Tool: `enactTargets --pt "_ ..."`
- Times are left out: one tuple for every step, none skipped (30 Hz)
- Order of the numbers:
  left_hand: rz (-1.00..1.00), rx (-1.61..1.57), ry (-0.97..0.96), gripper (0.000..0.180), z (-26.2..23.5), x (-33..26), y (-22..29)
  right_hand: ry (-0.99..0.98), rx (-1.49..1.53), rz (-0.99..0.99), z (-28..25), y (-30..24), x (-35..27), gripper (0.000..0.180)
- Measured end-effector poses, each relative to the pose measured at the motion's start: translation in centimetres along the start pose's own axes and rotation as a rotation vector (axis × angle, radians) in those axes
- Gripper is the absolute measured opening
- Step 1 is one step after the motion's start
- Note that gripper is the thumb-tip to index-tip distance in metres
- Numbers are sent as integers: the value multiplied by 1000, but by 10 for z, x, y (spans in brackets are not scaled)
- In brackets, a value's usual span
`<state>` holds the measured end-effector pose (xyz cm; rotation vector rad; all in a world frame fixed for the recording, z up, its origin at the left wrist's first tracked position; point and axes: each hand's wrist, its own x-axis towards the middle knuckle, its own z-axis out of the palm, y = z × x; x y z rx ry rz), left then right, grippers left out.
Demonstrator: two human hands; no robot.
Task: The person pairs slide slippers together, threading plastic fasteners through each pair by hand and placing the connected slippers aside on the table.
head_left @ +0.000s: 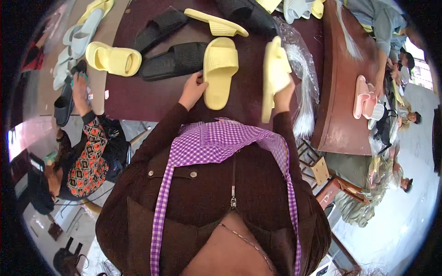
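Observation:
My left hand (192, 90) pinches the left edge of a yellow slipper (220, 89), which faces sole down with its ribbed strap away from me. To its right, my right hand (285, 95) grips a second yellow slipper (269, 78) that is tipped on its side, its strap turned to the right. Some of the right fingers are hidden behind that slipper. Just left of the first slipper lies a black slipper (172, 62) on the dark red table (133, 99).
Farther back are another black slipper (161, 30) and a yellow slipper on its side (214, 23). A yellow slipper (113, 59) lies left. Clear plastic with white strands (304, 87) borders my right hand. Co-workers sit left and right; one hand touches pink slippers (366, 99).

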<state>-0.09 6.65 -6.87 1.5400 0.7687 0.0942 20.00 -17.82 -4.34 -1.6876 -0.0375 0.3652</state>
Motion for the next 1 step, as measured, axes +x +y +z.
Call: enactTargets --pt "-28 9 -1 48 -4 0 -4 -19 511 180 -6 -20 -15 35"
